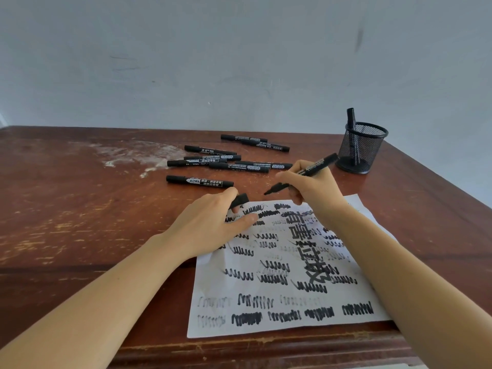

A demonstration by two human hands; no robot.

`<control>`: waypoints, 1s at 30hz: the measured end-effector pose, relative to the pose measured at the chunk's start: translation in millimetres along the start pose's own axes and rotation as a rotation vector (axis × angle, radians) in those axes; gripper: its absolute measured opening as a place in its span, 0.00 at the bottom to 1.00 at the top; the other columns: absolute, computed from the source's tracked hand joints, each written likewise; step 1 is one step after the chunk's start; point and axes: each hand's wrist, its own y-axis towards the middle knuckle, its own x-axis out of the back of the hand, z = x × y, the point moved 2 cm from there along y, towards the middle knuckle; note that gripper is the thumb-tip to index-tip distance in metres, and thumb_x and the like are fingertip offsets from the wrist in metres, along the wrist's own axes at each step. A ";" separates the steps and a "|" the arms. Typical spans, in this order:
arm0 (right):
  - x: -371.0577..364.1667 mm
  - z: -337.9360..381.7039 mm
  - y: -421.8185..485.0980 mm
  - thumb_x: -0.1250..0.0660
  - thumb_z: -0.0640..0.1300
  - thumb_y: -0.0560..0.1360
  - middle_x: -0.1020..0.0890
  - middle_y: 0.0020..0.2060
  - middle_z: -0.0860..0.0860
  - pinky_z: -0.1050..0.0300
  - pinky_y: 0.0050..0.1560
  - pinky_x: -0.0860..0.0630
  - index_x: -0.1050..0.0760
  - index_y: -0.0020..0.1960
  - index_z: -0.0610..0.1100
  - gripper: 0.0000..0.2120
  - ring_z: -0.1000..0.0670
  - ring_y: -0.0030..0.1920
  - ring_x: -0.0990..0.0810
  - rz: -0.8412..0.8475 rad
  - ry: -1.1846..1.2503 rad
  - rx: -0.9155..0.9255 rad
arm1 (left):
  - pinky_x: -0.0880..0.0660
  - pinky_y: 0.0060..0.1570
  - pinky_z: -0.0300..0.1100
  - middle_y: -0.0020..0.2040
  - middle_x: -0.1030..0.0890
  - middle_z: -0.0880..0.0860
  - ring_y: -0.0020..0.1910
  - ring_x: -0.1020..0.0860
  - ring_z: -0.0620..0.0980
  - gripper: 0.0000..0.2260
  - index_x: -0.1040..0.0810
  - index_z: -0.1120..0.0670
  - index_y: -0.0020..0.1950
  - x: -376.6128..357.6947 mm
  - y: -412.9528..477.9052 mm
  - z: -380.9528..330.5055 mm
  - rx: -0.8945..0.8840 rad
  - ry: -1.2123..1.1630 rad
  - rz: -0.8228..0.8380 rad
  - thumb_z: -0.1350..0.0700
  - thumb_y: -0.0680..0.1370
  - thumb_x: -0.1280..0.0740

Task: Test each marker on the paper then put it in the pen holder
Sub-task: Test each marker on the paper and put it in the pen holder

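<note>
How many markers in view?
10. Eight loose markers on the table beyond the paper; one uncapped marker in the right hand; one marker standing in the mesh pen holder. They overlap, so one may be hidden.

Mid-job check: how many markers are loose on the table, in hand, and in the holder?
Loose markers on the table: 8
Held marker in the right hand: 1
Stored marker in the pen holder: 1
Cap in the left hand: 1
Total: 10 markers and 1 cap
</note>
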 end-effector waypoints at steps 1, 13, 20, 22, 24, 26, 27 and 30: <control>-0.9 0.5 -0.8 0.28 0.36 0.72 0.26 0.24 0.47 0.60 0.26 0.31 0.26 0.36 0.39 0.09 0.50 0.24 0.31 0.050 0.043 -0.004 | 0.43 0.24 0.37 0.27 0.33 0.45 0.22 0.37 0.45 0.17 0.34 0.52 0.40 0.0 -0.5 -0.3 -0.010 -0.056 -0.007 0.39 0.77 0.43; -5.2 4.6 -4.8 0.38 0.43 0.66 0.23 0.31 0.42 0.58 0.33 0.26 0.25 0.38 0.38 0.08 0.48 0.30 0.25 0.163 0.298 -0.091 | 0.39 0.23 0.38 0.31 0.25 0.50 0.24 0.32 0.42 0.10 0.32 0.52 0.55 -6.4 2.8 9.4 -0.014 -0.124 -0.025 0.48 0.82 0.49; -6.7 2.9 -4.5 0.36 0.41 0.67 0.21 0.31 0.42 0.57 0.33 0.27 0.27 0.39 0.37 0.07 0.47 0.30 0.25 0.194 0.257 -0.075 | 0.39 0.24 0.38 0.29 0.28 0.50 0.24 0.33 0.43 0.09 0.31 0.52 0.56 -7.1 4.0 10.2 -0.043 -0.129 -0.045 0.50 0.82 0.47; -7.0 3.2 -5.3 0.36 0.41 0.67 0.21 0.31 0.42 0.56 0.34 0.27 0.26 0.40 0.35 0.08 0.47 0.31 0.25 0.198 0.230 -0.063 | 0.39 0.24 0.39 0.29 0.28 0.50 0.24 0.33 0.44 0.09 0.31 0.52 0.56 -7.4 4.1 10.5 -0.049 -0.128 -0.049 0.50 0.82 0.47; -7.3 2.9 -5.6 0.35 0.40 0.67 0.20 0.32 0.42 0.55 0.36 0.27 0.25 0.40 0.34 0.08 0.47 0.32 0.25 0.200 0.207 -0.057 | 0.40 0.23 0.38 0.29 0.29 0.48 0.23 0.34 0.44 0.09 0.31 0.52 0.57 -7.8 4.2 9.7 -0.056 -0.128 -0.050 0.50 0.82 0.46; -7.6 2.7 -5.4 0.33 0.40 0.67 0.21 0.32 0.43 0.56 0.36 0.28 0.23 0.39 0.35 0.07 0.47 0.32 0.25 0.195 0.193 -0.056 | 0.40 0.23 0.37 0.30 0.29 0.47 0.24 0.34 0.44 0.09 0.30 0.51 0.57 -6.9 4.1 7.9 -0.065 -0.119 -0.067 0.50 0.82 0.46; -7.3 2.5 -5.2 0.32 0.39 0.67 0.21 0.32 0.42 0.56 0.36 0.27 0.21 0.39 0.35 0.07 0.47 0.32 0.24 0.191 0.189 -0.056 | 0.38 0.25 0.36 0.33 0.27 0.47 0.27 0.31 0.44 0.10 0.30 0.51 0.58 -5.9 3.9 7.1 -0.071 -0.106 -0.091 0.50 0.81 0.45; -4.9 2.9 -5.1 0.31 0.36 0.68 0.21 0.32 0.42 0.58 0.36 0.27 0.19 0.41 0.35 0.05 0.48 0.33 0.24 0.191 0.194 -0.059 | 0.28 0.37 0.41 0.46 0.25 0.47 0.41 0.27 0.45 0.12 0.27 0.52 0.60 -0.8 2.5 5.7 -0.101 -0.057 -0.225 0.49 0.80 0.42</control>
